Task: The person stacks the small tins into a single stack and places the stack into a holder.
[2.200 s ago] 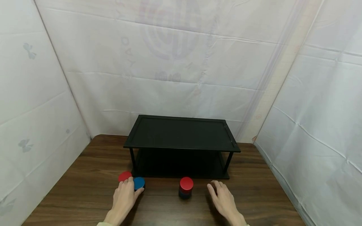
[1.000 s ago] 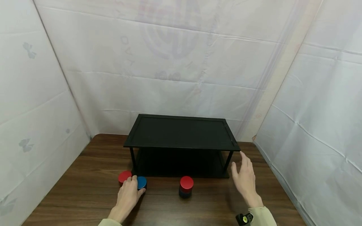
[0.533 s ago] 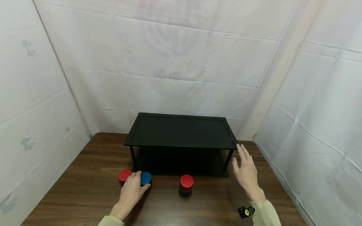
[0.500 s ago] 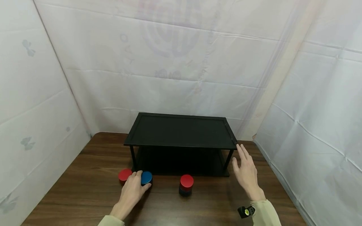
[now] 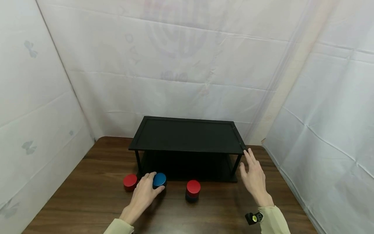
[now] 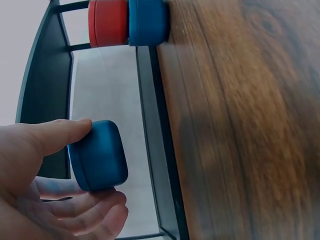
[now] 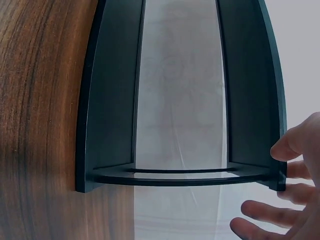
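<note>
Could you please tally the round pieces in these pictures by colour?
Red: 2, the lone red piece and the stacked red piece
Blue: 2, the held blue piece in the left hand and the stacked blue piece
Total: 4

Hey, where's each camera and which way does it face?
Head: on the head, looking forward and down at the black shelf; left hand and right hand show.
Left wrist: worn there, facing the gripped blue container; left hand shows.
Right wrist: worn there, facing the black shelf; right hand shows.
Head and left wrist share the blue container.
</note>
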`<state>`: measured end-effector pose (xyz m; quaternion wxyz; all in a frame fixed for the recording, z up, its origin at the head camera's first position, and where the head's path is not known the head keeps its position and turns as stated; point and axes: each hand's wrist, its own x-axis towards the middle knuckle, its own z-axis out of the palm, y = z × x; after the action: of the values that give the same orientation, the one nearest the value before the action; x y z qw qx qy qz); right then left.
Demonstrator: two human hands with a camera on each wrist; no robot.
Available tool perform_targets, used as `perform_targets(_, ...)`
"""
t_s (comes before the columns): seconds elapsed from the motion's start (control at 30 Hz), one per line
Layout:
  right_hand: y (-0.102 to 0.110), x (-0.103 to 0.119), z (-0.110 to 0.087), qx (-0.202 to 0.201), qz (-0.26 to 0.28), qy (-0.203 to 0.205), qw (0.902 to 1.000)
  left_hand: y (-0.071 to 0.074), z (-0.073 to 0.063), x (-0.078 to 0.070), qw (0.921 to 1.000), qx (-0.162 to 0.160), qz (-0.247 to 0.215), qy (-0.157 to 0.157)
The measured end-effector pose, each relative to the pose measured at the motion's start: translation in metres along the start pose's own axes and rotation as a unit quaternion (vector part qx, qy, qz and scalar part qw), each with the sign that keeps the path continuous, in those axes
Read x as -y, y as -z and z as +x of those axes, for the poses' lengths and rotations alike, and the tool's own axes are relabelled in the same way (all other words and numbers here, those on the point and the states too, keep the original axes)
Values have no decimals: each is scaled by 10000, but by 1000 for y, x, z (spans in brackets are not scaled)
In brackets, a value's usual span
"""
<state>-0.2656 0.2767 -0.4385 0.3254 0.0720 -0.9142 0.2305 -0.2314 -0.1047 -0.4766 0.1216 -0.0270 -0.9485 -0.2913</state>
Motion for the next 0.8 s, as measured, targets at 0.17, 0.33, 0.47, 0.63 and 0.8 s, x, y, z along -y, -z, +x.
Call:
perform_targets(0.17,-1,-1,-2,30,-21,-8,10000,-3,-1,-6,9999,-27,-93,-77)
perform_targets(0.33,-2,-2,-3,35,-48,-13,10000,-5,-1,-13,9997,-67,-131,-201)
perform_targets(0.47,-3,-1,-3,-8,-87,3,10000,-5,1,-17,9993,-148,-147,-310)
perform_targets(0.63,-3,-1,-2,-48,-72,12,10000,-6,4,-22,9991,-197,-149,-355)
perform_targets(0.8,-3,-1,-2,-23,-70,-13,10000,-6,5,-27,9988,-158,-169,-430)
